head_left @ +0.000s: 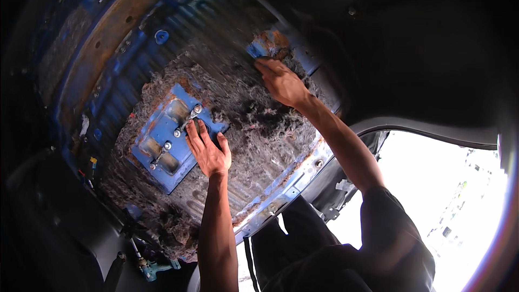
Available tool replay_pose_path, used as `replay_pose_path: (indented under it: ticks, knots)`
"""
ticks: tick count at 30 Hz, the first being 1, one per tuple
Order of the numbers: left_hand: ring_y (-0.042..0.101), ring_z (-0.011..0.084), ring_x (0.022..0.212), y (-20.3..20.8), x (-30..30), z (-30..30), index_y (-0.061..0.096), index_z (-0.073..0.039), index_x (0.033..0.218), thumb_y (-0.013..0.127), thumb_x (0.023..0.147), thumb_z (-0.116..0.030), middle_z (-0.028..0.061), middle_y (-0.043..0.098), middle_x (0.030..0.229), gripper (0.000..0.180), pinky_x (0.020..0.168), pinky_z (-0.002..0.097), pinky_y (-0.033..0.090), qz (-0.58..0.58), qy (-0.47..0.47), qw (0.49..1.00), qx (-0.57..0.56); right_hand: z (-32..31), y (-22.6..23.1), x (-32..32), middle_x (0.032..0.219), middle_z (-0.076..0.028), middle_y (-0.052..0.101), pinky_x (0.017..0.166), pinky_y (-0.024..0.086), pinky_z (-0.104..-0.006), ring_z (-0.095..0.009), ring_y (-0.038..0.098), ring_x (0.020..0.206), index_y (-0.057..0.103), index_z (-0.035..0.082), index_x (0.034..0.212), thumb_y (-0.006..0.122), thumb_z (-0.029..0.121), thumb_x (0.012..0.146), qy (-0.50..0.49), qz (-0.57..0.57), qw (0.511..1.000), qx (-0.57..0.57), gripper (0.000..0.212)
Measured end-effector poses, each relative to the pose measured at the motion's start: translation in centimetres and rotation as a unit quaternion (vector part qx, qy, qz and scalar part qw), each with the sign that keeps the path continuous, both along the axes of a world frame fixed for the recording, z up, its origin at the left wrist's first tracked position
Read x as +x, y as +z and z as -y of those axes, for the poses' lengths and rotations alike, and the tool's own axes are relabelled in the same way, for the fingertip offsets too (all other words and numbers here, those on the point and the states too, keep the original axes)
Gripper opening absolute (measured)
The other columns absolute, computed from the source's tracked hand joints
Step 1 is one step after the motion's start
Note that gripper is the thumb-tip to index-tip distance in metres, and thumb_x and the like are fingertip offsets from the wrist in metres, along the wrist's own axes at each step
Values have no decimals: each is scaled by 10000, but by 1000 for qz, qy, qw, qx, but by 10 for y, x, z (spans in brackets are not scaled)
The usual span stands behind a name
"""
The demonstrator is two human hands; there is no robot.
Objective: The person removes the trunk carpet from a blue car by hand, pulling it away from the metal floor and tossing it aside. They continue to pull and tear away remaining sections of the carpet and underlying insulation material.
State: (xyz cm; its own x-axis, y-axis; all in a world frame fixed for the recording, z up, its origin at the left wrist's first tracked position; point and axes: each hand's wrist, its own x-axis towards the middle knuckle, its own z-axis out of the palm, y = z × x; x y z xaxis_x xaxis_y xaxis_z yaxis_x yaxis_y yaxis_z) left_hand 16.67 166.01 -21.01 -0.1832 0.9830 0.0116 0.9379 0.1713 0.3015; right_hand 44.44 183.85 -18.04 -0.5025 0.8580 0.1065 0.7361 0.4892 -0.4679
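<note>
My left hand point(207, 150) lies flat on a blue metal plate point(183, 168), its fingers apart. Two bolted metal links point(188, 121) cross recesses in this plate, close to my fingertips. Matted grey fibre padding point(254, 146) surrounds the plate, shredded into dark tufts in places. Farther off and to the right, my right hand point(284, 84) has its fingers closed at the padding's edge, gripping it; the fingertips are partly hidden. Just beyond those fingers, a patch of blue, rusted metal point(273, 42) shows through.
Ribbed dark-blue floor metal point(189, 13) stretches beyond the padding to a rusty crossmember point(111, 30). A teal power tool point(154, 269) lies at the lower left. Along the near right runs a metal door sill point(289, 186) with a bright doorway point(432, 200) outside it. Dark trim panels border both sides.
</note>
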Motion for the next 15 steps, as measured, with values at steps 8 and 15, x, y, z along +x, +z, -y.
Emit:
replay_pose_path:
  ticks: [8,15]
  knots:
    - [283,424,1687,2,-2,-2,344,-67,1738,606,1116,-328,196,293,1804,723,1380,618,263,4,-15,1000,16,50,-18,25,1506,-157,598,1067,586,-438,-346,636,1230,601,-53,1544,747,84,915,9,47,999,12,659]
    - [255,415,1701,5,0,-2,326,-74,1750,585,1117,-338,189,284,1811,733,1391,597,253,11,3,1000,-5,69,9,47,1437,-177,648,1074,595,-449,-348,656,1230,649,-13,1503,744,77,928,7,60,997,-48,589]
